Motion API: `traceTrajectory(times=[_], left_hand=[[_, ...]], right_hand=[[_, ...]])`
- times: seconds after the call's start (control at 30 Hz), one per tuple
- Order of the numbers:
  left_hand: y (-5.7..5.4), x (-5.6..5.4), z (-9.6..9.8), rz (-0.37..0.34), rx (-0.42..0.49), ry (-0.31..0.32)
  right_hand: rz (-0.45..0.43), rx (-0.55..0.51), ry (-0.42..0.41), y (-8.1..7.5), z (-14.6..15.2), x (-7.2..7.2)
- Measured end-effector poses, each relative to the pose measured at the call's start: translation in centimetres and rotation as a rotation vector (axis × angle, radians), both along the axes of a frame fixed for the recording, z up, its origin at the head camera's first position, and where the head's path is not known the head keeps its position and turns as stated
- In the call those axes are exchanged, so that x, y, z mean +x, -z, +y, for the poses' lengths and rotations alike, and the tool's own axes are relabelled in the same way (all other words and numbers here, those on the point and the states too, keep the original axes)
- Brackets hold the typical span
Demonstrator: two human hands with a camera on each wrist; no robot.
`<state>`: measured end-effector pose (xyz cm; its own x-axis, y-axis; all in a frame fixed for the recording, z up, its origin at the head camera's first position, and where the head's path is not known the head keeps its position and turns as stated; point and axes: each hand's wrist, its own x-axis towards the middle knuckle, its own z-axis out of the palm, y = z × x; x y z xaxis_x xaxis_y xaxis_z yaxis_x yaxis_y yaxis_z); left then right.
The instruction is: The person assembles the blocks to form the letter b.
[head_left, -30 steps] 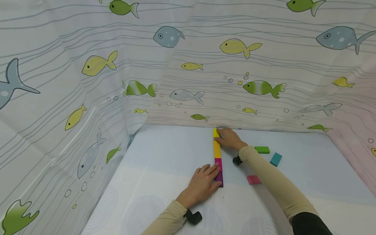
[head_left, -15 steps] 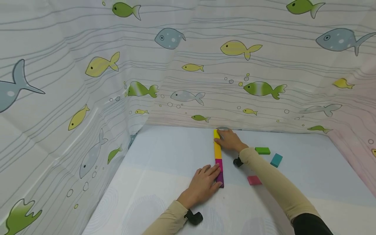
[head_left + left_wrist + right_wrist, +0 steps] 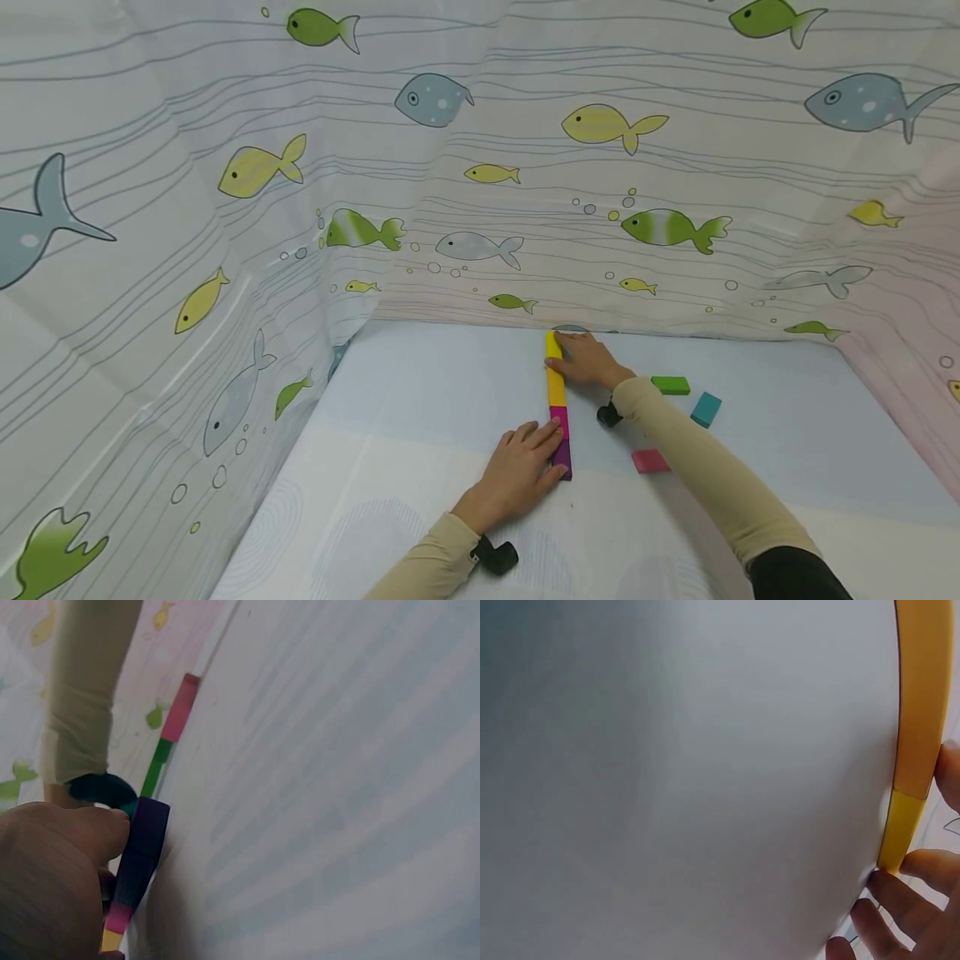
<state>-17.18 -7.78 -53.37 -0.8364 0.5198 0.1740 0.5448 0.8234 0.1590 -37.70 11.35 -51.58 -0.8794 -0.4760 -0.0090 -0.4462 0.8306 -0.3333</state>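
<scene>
Rectangular blocks stand end to end in a straight row on the table: a yellow block (image 3: 553,346) at the far end, an orange-yellow block (image 3: 556,388), a magenta block (image 3: 556,412) and a purple block (image 3: 562,465) nearest me. My left hand (image 3: 504,471) rests its fingertips on the magenta block, its thumb against the purple block. At the far end my right hand (image 3: 588,360) touches the yellow blocks. In the right wrist view its thumb (image 3: 949,780) lies against the orange-yellow block's side, and its other fingers (image 3: 907,900) reach the yellow block's end.
Right of the row lie a green block (image 3: 670,385), a teal block (image 3: 706,409) and a pink block (image 3: 649,461), the last partly behind my right sleeve (image 3: 697,467). A fish-printed curtain (image 3: 547,250) stands behind the pale table (image 3: 420,400) and along its sides.
Both hands hold nearly the same places on the row. The head view has shifted very slightly; the blocks have not visibly moved.
</scene>
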Motion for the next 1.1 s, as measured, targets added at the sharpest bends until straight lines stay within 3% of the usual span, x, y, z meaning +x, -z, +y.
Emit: traceTrajectory(times=[0.13,0.4,0.53,0.73,1.1], left_hand=[[0.0,0.0,0.0,0.012,-0.003,0.003],[-0.2,0.0,0.1,-0.014,-0.007,-0.005],[-0.3,0.0,0.1,-0.014,-0.004,-0.007],[-0.5,0.0,0.1,-0.017,0.006,-0.010],[-0.6,0.1,0.1,-0.022,0.008,-0.008]], right_hand=[[-0.018,-0.009,-0.007,-0.1,0.2,0.0],[-0.135,-0.065,-0.044,-1.2,1.3,0.5],[-0.152,-0.028,-0.087,-1.9,2.3,1.0],[-0.157,0.025,-0.118,-2.8,5.1,1.5],[-0.178,-0.013,-0.124,-3.4,11.1,3.2]])
